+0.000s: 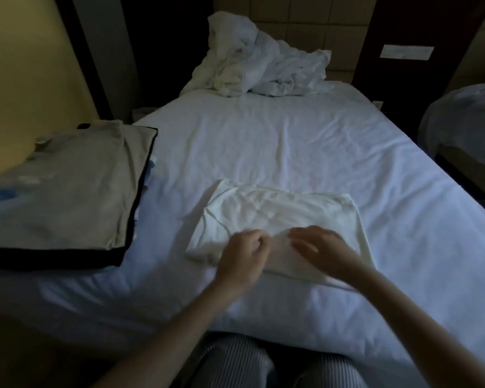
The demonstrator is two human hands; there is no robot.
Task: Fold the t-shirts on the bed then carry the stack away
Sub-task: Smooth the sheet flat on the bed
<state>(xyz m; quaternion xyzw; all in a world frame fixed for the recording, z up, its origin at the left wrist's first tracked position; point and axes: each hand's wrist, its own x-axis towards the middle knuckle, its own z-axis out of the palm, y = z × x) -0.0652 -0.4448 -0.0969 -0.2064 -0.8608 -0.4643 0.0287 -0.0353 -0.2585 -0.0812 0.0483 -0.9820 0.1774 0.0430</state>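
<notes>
t-shirt (pixel 277 217) lies crosswise, bare bed (pixel 263 135) beyond | stack (pixel 67 191) at left edge | left hand (pixel 244 256) curled, grip unclear | right hand (pixel 319 247) flat

A white t-shirt (pixel 277 217) lies flat on the bed (pixel 291 141), near its foot edge and about midway across. It is folded into a rough rectangle, creased, with its long side running across the bed. A stack (pixel 67 191) of folded shirts sits on the bed's left side, well apart from the white one. Its top piece is pale grey-beige with a faint blue print, and a black garment's edge shows under it. At the bed's head end a crumpled white heap (pixel 263 68) rests unfolded; in the dim light it may be more shirts or only bedding.
</notes>
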